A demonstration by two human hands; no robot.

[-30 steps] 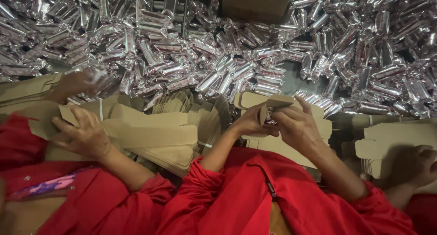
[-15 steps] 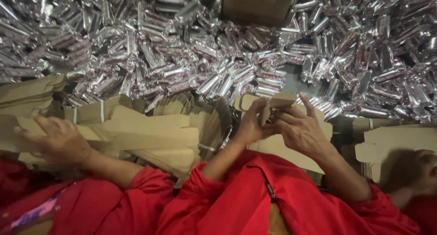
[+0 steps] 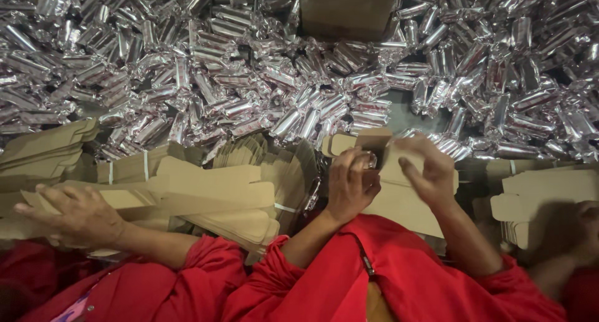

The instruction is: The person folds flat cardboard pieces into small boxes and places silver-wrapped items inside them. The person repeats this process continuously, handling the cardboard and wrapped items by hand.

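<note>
A small brown cardboard carton (image 3: 373,148), its dark mouth showing, sits just right of centre frame, gripped between two bare hands. The left hand (image 3: 350,186) closes round its lower end, at about 7 o'clock from the carton, with a silver foil-wrapped packet (image 3: 364,161) pinched against the opening. The right hand (image 3: 425,172), at 4 o'clock from the carton, presses its fingers together on the carton's light flap (image 3: 392,163). Both wrists emerge from red sleeves (image 3: 399,278) at 6 o'clock.

Beneath the hands lie flat carton blanks (image 3: 405,206). At 9 o'clock, stacks of unfolded brown blanks (image 3: 212,194) fan across the table; a co-worker's hand (image 3: 78,213) rests spread and flat on them at far left. Another person's hand (image 3: 586,225) shows in shadow at 3 o'clock beside more blanks (image 3: 543,191).

From 10 to 2 o'clock, a deep heap of silver foil packets (image 3: 218,78) fills the upper frame, with a plain brown box (image 3: 346,10) standing at 12 o'clock.
</note>
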